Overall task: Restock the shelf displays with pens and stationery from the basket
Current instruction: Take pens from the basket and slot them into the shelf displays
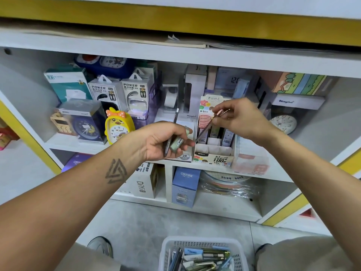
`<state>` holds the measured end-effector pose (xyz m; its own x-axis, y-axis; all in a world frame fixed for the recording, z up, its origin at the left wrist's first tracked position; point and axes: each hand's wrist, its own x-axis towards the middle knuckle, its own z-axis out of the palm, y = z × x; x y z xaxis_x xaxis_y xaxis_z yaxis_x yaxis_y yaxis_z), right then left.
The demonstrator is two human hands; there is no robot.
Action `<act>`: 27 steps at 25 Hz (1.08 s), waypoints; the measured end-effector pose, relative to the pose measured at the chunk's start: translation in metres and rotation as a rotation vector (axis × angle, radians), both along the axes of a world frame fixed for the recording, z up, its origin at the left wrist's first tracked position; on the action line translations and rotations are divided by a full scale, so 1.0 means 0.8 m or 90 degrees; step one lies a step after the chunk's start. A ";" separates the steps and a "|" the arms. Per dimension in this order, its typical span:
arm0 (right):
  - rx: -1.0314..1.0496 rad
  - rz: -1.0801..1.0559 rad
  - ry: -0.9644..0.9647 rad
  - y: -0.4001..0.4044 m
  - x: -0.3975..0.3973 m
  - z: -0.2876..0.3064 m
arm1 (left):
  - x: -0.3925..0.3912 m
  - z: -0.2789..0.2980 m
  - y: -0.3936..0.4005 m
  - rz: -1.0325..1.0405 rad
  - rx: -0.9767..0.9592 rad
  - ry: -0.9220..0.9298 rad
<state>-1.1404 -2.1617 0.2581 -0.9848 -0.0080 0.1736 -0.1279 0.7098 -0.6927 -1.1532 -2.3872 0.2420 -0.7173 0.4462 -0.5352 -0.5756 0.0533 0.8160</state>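
Basket (168,249): nearest to you, white plastic mesh on the floor between your knees, below the lead display box; pens and small stationery packs lie in a loose pile inside it.
Left hand (164,140): your fingers curl round a dark pen (172,132) and a pale green tube (176,143), held just left of the lead display box; the pen's white-tipped end points up past your thumb.
Right hand (240,119): your fingertips pinch the top of a thin pink pen (207,128), which slants down and to the left over the compartments of the lead display box.
Lead display box (214,159): a cardboard tray on the middle shelf, with several small packs upright in its back rows and empty slots in front.
Duck clock (118,126): yellow, on the same shelf, well left of the lead display box.
Power bank boxes (119,92): two white packs, behind the duck clock and left of the lead display box.
Blue carton (185,184): on the shelf under the lead display box.
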 end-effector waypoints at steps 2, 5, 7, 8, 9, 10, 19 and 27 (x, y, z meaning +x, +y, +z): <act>0.120 0.021 0.086 -0.001 -0.001 -0.006 | 0.000 -0.003 0.001 -0.027 0.008 0.003; 0.234 0.055 0.188 -0.001 0.000 -0.015 | 0.001 -0.004 0.002 -0.046 0.036 -0.007; 0.216 0.049 0.208 -0.002 -0.001 -0.017 | 0.003 -0.003 0.003 -0.036 0.064 -0.002; 0.203 0.044 0.215 -0.004 -0.002 -0.018 | 0.003 -0.003 0.003 -0.033 0.068 0.003; 0.198 0.042 0.218 -0.006 -0.002 -0.019 | 0.003 -0.003 0.003 -0.027 0.068 0.008; 0.199 0.043 0.218 -0.008 -0.002 -0.020 | 0.003 -0.003 0.002 -0.024 0.065 0.010; 0.405 0.084 0.225 -0.022 0.002 -0.032 | 0.001 -0.005 0.002 0.005 0.040 0.035; -0.107 0.165 0.021 -0.040 0.009 -0.010 | 0.001 0.004 -0.007 0.046 0.032 -0.002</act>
